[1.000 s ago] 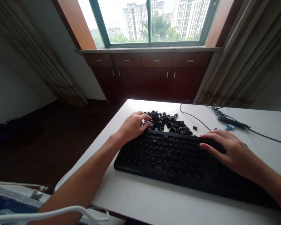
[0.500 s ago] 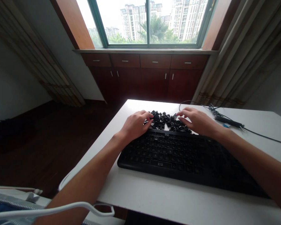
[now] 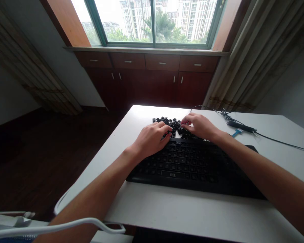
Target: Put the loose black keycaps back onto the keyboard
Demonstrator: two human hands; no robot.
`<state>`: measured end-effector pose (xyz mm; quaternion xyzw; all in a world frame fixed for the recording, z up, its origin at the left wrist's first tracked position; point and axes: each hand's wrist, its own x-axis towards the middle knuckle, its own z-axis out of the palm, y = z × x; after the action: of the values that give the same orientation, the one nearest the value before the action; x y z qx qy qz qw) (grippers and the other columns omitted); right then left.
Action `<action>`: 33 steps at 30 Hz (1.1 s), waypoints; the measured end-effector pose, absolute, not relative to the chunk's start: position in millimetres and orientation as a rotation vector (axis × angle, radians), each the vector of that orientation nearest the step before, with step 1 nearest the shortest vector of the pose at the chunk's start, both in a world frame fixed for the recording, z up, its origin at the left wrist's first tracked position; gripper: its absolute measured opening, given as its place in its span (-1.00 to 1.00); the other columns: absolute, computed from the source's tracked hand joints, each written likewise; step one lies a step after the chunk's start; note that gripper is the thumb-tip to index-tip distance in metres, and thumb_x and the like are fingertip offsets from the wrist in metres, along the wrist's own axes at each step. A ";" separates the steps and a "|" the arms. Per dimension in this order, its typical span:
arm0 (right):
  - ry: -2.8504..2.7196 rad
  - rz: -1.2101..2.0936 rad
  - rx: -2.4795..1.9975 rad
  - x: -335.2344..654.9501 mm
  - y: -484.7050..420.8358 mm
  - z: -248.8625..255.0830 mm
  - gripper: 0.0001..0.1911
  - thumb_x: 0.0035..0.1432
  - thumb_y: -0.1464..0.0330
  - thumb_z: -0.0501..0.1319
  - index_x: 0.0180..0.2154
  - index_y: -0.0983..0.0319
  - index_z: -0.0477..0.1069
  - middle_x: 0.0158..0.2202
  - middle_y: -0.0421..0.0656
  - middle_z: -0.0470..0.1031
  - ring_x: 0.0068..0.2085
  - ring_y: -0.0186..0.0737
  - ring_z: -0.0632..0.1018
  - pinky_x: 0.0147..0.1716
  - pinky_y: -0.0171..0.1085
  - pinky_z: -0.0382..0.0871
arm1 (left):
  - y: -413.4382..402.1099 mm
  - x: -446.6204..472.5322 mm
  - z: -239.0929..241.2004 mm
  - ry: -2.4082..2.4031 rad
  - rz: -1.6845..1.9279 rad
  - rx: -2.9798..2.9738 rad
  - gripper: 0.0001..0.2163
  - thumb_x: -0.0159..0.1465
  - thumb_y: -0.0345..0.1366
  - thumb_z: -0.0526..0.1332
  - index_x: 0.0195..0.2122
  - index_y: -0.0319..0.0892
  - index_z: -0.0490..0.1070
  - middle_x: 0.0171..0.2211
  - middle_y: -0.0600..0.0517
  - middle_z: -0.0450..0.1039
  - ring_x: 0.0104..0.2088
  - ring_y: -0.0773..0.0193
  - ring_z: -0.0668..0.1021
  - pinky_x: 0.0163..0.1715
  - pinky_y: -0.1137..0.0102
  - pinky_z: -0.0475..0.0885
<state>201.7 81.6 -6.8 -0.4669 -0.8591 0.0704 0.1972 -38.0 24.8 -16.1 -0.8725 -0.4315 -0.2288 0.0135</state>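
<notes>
A black keyboard (image 3: 190, 184) lies on the white table, its key sockets bare of caps. Behind its back edge sits a loose pile of black keycaps (image 3: 176, 124). My left hand (image 3: 152, 139) reaches over the keyboard's back left corner, thumb and forefinger closed around a small black keycap at the pile's near left side. Bent over the right part of the pile, my right hand (image 3: 199, 125) has its thumb and fingers pinched on a keycap that is mostly hidden by the fingers.
A black cable (image 3: 281, 141) with a bundled coil runs across the right of the white table (image 3: 192, 212). Beside a dark stick-like piece (image 3: 242, 127) lies a small blue brush-like tool (image 3: 237, 132). A white curved tube (image 3: 73, 222) crosses the lower left. Wooden cabinets (image 3: 147, 84) stand beyond.
My left hand has moved right over the keyboard's back edge. The right hand has shifted in toward the pile, its fingers closing. The camera view has turned slightly; more of the blue tool shows.
</notes>
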 end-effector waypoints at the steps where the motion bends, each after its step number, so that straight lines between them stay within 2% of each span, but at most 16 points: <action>1: -2.391 0.207 -1.295 204.5 76.4 -4.9 -0.81 0.28 0.23 0.22 -0.20 0.16 0.56 -0.18 -0.10 0.58 -0.22 -0.15 0.58 -0.17 -0.19 0.44 | 25.0 -38.2 -15.7 -1.346 -0.708 -2.725 -0.77 0.41 -0.23 0.08 -0.05 -0.12 0.49 -0.19 -0.02 0.53 -0.23 0.17 0.54 -0.28 0.28 0.43; 6: -2.265 0.276 -1.288 229.9 46.7 -0.3 -0.76 0.29 0.19 0.20 -0.15 0.16 0.55 -0.19 -0.13 0.63 -0.29 -0.18 0.59 -0.23 -0.17 0.46 | 36.9 -55.8 -13.1 -1.486 -0.741 -2.574 -0.77 0.38 -0.21 0.12 -0.04 -0.14 0.48 -0.11 -0.07 0.52 -0.09 0.07 0.52 -0.16 0.22 0.44; 9: -2.146 0.257 -1.408 249.8 37.0 -3.9 -0.71 0.27 0.13 0.21 -0.12 0.15 0.56 -0.22 -0.13 0.65 -0.31 -0.14 0.59 -0.26 -0.14 0.48 | 49.3 -74.9 -15.5 -1.658 -0.756 -2.480 -0.75 0.35 -0.19 0.15 -0.04 -0.16 0.49 -0.09 -0.10 0.51 -0.09 0.06 0.53 -0.11 0.21 0.43; 13: -2.120 0.177 -1.547 275.5 37.0 -13.1 -0.66 0.25 0.08 0.19 -0.15 0.14 0.58 -0.25 -0.11 0.66 -0.31 -0.05 0.62 -0.26 -0.08 0.49 | 59.7 -92.1 -20.7 -1.835 -0.758 -2.479 -0.72 0.34 -0.11 0.15 -0.10 -0.16 0.53 -0.09 -0.10 0.53 -0.16 0.11 0.57 -0.15 0.25 0.44; 18: -2.138 0.158 -1.682 298.7 44.2 -24.3 -0.63 0.22 0.04 0.17 -0.19 0.13 0.60 -0.28 -0.10 0.67 -0.36 -0.02 0.63 -0.34 -0.08 0.47 | 60.8 -93.6 -20.8 -1.983 -0.724 -2.609 -0.65 0.31 0.02 0.17 -0.18 -0.16 0.55 -0.20 -0.07 0.59 -0.31 0.18 0.60 -0.28 0.30 0.44; 22: -2.160 0.196 -1.728 302.7 46.6 -28.4 -0.64 0.22 0.04 0.17 -0.19 0.11 0.61 -0.29 -0.13 0.67 -0.34 -0.04 0.63 -0.33 -0.11 0.45 | 59.7 -88.7 -20.6 -2.062 -0.801 -2.722 -0.59 0.25 0.08 0.23 -0.14 -0.16 0.55 -0.19 -0.06 0.61 -0.29 0.18 0.61 -0.30 0.33 0.47; 30: -2.214 0.243 -1.720 297.6 44.0 -26.4 -0.61 0.23 0.03 0.15 -0.20 0.10 0.64 -0.22 -0.13 0.66 -0.29 -0.07 0.63 -0.31 -0.15 0.45 | 61.9 -84.5 -27.6 -2.083 -0.961 -2.752 -0.56 0.20 0.08 0.29 -0.09 -0.19 0.52 -0.12 -0.09 0.58 -0.28 0.20 0.61 -0.30 0.35 0.50; 33: -2.216 0.241 -1.737 296.1 43.5 -25.5 -0.60 0.24 0.00 0.14 -0.18 0.08 0.62 -0.24 -0.14 0.65 -0.29 -0.07 0.62 -0.33 -0.15 0.43 | 68.0 -88.1 -31.6 -1.969 -1.001 -2.686 -0.55 0.22 0.07 0.28 -0.05 -0.19 0.53 -0.03 -0.14 0.53 -0.18 0.14 0.59 -0.26 0.32 0.51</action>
<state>296.1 43.5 -25.5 -0.6070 -0.7744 0.0841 0.1574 -88.1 68.0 -31.6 -0.7615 -0.5582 -0.2838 -0.1672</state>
